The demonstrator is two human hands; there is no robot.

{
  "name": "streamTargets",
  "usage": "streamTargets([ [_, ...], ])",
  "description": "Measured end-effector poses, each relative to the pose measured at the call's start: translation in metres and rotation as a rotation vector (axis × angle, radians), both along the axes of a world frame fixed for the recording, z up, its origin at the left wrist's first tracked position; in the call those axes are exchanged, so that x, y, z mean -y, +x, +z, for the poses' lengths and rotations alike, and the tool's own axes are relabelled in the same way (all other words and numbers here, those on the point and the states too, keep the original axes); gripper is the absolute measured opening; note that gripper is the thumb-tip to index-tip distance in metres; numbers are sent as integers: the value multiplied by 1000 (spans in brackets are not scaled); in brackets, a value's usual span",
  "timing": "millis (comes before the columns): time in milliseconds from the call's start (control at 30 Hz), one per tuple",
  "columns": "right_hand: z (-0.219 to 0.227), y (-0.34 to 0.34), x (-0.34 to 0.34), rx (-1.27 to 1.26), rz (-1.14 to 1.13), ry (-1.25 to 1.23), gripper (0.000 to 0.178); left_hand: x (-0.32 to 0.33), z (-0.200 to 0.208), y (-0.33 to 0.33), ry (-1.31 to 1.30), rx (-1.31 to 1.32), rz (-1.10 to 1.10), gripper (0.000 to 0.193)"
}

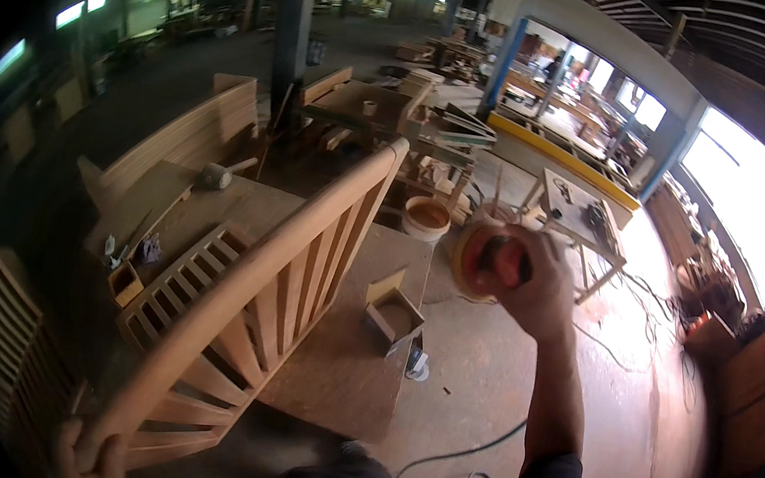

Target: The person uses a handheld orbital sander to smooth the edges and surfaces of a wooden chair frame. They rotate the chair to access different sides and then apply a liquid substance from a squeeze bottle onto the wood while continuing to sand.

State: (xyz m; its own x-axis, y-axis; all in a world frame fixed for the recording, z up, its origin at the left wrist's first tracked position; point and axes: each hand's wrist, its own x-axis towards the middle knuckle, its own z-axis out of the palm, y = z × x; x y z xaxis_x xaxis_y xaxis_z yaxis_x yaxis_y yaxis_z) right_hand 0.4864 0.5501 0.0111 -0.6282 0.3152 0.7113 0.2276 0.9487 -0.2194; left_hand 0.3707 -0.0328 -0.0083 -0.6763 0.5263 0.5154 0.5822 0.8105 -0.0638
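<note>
My left hand, at the lower left, is closed around the near end of a slatted wooden back panel. The panel stands tilted on edge, its curved top rail running away from me and its slats fanning out below. Out to the right, my raised right hand is wrapped around a red and black tool with a rounded body, which looks like a power sander. The tool is apart from the panel, and its underside is hidden.
Beneath the panel is a low worktable bearing an open cardboard box, a mallet and another slatted panel. A bucket stands beyond. A cable lies on the floor; a small wooden table stands farther right.
</note>
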Motion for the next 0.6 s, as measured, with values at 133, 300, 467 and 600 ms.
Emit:
streamTargets([
  [133,-4,-72,-44,-276,163,-90,67,-35,-6,27,50,143,613,47],
  [300,-76,-160,-74,-593,349,-268,67,-229,40,-31,-98,305,672,44],
  [467,-96,-211,-64,-671,431,-259,63,-338,50,-91,-174,133,303,49],
  [600,-103,-240,-53,-719,471,-212,60,-390,49,-120,-185,61,205,49],
])
